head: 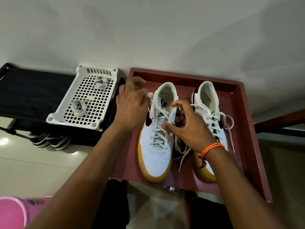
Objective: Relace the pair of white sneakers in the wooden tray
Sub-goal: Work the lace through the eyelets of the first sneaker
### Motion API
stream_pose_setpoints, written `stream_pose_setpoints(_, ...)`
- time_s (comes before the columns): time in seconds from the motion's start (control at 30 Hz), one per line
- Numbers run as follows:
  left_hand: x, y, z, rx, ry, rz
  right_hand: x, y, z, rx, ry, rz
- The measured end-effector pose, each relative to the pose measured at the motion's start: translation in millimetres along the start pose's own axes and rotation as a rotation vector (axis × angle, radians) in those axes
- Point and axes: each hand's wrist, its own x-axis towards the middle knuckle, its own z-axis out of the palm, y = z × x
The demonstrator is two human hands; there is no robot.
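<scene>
Standing beside the person, I see from the head view a wooden tray (pixel 237 96) of dark red colour, and the pair of white sneakers lies in it side by side, toes toward the person. Both hands work on the left sneaker (pixel 159 134). The left hand (pixel 132 106) is raised at the outer side of the shoe's collar and seems to pinch one end of the lace (pixel 157 111) between thumb and fingers — the fingertips are blurred, so I cannot tell exactly how. The right hand (pixel 188 124) has its fingers curled over the upper eyelets, the thumb pressing on a crossing of the lace; whether it truly holds the other end I cannot tell.

The lower rows are crossed already, the top ones hang loose. The right sneaker (pixel 209 116) has its lace threaded, with loose ends falling beside it on the tray floor.

To the left a white plastic basket (pixel 64 113) stands on a dark rack (pixel 24 90), with two coiled laces (pixel 78 107) in it.

My judgement: the step in hand is working the lace at the upper eyelets of the left shoe. The next move calls for a firm pinch on the lace tip and a straight pull through the eyelet — not twisting the flat lace.
</scene>
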Motion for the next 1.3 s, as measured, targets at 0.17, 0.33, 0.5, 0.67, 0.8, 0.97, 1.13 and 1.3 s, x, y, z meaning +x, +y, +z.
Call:
stream_pose_setpoints(0.17, -1.9, -5.4, 0.6, 0.133, -0.054, -0.075, 0.7, 0.9, 1.1, -0.018, 0.002, 0.009)
stream_pose_setpoints(0.33, 4.8, -24.3, 11.7, -0.12, -0.007, -0.365, -0.5, -0.4, -1.0, -0.044, 0.007, 0.007)
stream_pose_setpoints(0.5, -7.3, 0.2, 13.0, -0.153, 0.071, -0.261, -3.1, -3.5, -3.1, -0.076, 0.022, -0.005)
stream_pose_setpoints(0.67, -15.6, 13.2, 14.1, 0.063, -0.193, 0.127, -1.9, -5.4, -0.5, -0.02, 0.012, -0.027)
stream_pose_setpoints(0.8, -25.6, 20.8, 24.6, 0.097, -0.331, 0.102, -1.8, -7.0, 0.1, -0.006, 0.007, -0.041)
stream_pose_setpoints(0.97, -14.8, 20.2, 14.4, 0.036, -0.258, 0.009, -1.6, -6.0, -0.6, -0.032, 0.009, -0.03)
stream_pose_setpoints(1.13, -4.9, 7.7, 2.4, -0.015, -0.094, -0.044, -1.0, -2.2, 0.2, -0.028, 0.014, -0.02)
stream_pose_setpoints(1.3, -10.2, 8.0, 7.7, 0.082, -0.155, 0.115, 0.6, 0.7, 0.6, -0.025, 0.014, -0.024)
